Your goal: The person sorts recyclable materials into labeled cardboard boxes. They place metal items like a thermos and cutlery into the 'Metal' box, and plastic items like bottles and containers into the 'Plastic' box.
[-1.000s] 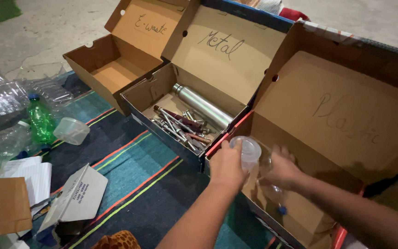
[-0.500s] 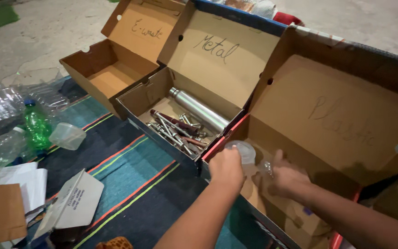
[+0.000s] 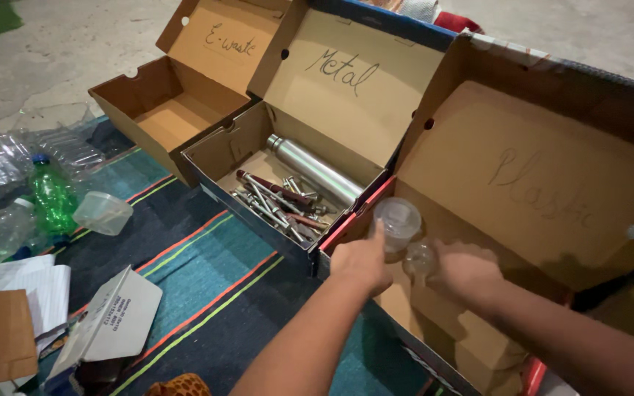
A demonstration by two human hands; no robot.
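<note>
Now left hand point(image 3: 361, 260) grips a clear plastic tub point(image 3: 397, 218) over the right-hand box point(image 3: 478, 345); right hand point(image 3: 464, 273) pinches a clear bottle point(image 3: 420, 258) (both prob. light, crushable, slick; hold by rims).

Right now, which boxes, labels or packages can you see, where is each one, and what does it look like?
Left box: open brown cardboard, handwritten lid.
Middle box: open, blue-edged, handwritten lid, holds metal bottle.
Right box: open, red-edged, handwritten lid; both hands inside.
White carton: flat on striped mat, printed side.
</note>
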